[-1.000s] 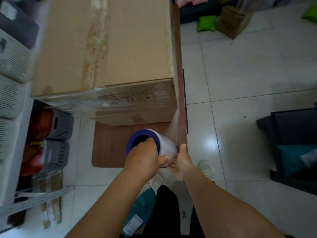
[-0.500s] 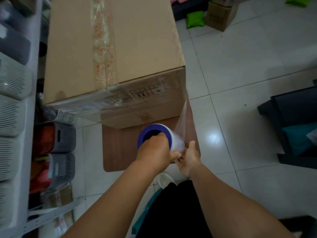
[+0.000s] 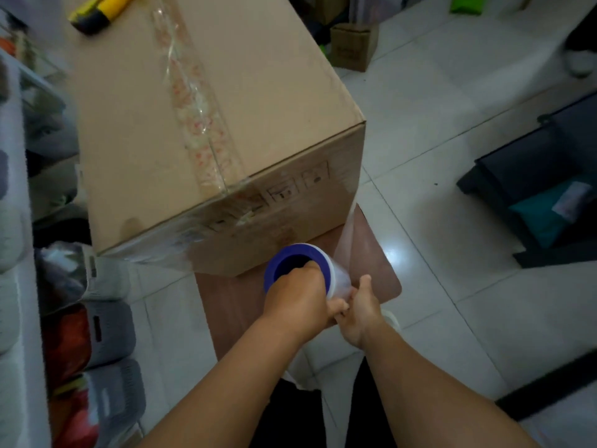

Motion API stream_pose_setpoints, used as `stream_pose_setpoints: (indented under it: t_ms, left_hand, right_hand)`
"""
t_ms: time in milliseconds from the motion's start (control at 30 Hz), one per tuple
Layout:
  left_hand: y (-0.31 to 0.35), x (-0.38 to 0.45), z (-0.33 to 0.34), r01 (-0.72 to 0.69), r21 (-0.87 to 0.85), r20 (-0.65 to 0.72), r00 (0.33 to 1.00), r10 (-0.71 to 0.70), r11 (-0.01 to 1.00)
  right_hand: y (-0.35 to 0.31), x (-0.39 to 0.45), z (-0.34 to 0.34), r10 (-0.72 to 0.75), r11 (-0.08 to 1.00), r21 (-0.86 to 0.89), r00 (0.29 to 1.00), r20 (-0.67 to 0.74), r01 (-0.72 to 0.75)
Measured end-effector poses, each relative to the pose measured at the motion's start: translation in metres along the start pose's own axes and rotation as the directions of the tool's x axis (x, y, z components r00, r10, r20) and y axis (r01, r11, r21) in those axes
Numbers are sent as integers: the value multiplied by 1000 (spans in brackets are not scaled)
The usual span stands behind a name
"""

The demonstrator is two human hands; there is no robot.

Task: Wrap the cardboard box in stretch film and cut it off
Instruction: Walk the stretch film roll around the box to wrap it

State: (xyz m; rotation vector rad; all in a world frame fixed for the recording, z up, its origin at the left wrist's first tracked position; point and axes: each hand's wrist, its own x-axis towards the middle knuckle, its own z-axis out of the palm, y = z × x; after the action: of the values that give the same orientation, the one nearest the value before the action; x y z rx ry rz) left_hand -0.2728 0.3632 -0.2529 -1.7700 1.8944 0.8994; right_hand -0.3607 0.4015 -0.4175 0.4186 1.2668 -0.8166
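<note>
Large brown cardboard box [image 3: 210,130] on brown wooden table [image 3: 226,305], clear film across near face. Left hand [image 3: 298,303] fingers hooked in blue-cored stretch film roll [image 3: 303,270]; right hand [image 3: 360,313] curled round roll's lower end. Risks, judged: taut sheet at near-right corner tears; slack wrinkles; far-left yellow cutter [image 3: 97,9] falls.

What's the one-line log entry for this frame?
step: wrapping | left hand: grips film roll | right hand: grips roll's lower end | film: stretched to box corner | cutter: on box, untouched
</note>
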Motion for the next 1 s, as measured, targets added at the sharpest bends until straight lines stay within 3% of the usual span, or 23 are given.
stream_pose_setpoints:
  t_ms: [267, 1000]
  left_hand:
    - [-39, 2, -3, -212, 173, 3, 977, 215, 962]
    - [-105, -16, -4, -339, 248, 37, 940, 341, 907]
  right_hand:
    - [41, -7, 31, -198, 936, 279, 976, -86, 215]
    - [116, -5, 71, -236, 857, 426, 956, -174, 289]
